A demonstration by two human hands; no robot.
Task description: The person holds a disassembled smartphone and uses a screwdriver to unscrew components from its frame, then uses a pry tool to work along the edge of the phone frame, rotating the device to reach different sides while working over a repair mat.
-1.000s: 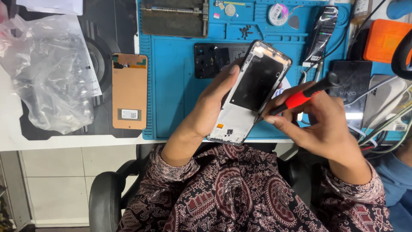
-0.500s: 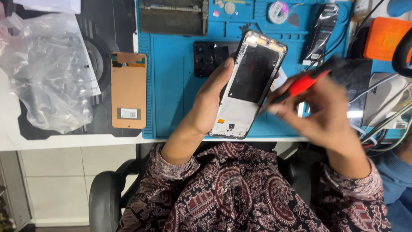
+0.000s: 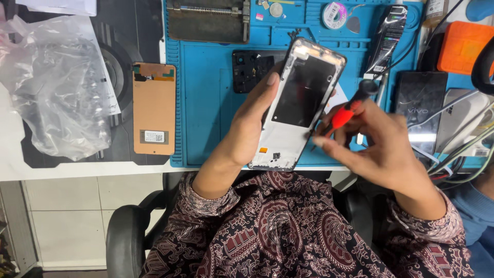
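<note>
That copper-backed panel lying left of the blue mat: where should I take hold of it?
Take the copper panel by its two long edges near the middle, coming from above. It lies flat, apart from the plastic bag and blue mat, so both sides look free.

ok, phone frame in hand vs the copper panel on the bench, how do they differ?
The phone frame is held tilted above the blue mat by the left hand; the copper panel lies flat, untouched, left of the mat. The frame is white-edged with a dark centre; the panel is plain orange-brown with a small label. Both are phone-sized rectangles.
</note>
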